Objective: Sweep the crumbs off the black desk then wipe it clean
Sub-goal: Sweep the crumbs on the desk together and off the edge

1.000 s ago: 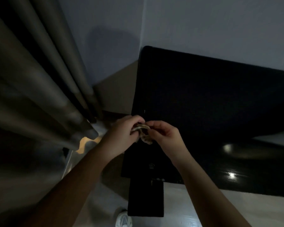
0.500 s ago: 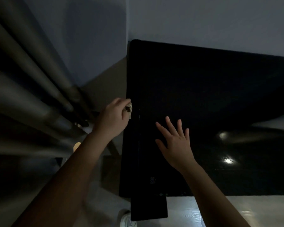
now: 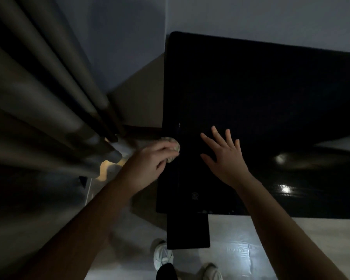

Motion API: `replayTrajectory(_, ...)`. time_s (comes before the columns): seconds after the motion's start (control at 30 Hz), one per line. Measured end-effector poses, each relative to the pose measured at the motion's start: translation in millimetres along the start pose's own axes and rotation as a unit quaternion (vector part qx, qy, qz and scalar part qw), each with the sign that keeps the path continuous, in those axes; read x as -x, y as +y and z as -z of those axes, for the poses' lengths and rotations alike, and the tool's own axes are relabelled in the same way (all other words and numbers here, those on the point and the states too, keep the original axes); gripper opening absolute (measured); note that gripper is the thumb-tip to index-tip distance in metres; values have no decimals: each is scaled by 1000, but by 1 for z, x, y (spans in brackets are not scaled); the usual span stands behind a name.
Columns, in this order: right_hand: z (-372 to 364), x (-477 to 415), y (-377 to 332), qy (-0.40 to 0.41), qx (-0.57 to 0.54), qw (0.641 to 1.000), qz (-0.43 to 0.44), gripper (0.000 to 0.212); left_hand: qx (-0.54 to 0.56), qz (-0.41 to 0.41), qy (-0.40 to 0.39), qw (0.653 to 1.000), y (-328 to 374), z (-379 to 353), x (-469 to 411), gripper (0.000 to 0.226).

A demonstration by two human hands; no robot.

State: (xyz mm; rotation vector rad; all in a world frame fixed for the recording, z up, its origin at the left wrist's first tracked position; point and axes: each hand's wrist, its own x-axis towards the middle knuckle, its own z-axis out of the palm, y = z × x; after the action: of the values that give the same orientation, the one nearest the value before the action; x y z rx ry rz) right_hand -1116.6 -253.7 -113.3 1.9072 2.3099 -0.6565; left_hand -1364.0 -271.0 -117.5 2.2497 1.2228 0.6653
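The left hand (image 3: 150,162) grips a pale crumpled wad (image 3: 173,145) at the black counter (image 3: 251,87)'s left edge. The right hand (image 3: 224,158) is spread flat over the counter, holding nothing.

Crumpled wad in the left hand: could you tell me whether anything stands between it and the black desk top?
The left hand grips the crumpled wad at the black desk's left edge. Only the open right hand, spread over the desk beside it, lies in its path.
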Motion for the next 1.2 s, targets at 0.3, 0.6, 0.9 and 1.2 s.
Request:
replayTrajectory(0.3, -26, 83, -22, -5, 10, 1000, 20, 61, -14, -120, -88, 989, 53, -18, 72, 31)
replayTrajectory(0.6, -23, 124, -5, -26, -28, 999, 32, 58, -1, 104, 124, 987, 22, 1, 20, 44)
replayTrajectory(0.9, -23, 129, 18, -24, -8, 999, -35, 63, -10, 155, 127, 980, 49, -35, 60, 41)
replayTrajectory(1.2, -24, 133, 19, -36, -19, 999, -25, 64, -56, -13, 26, 998, 90, -44, 116, 31)
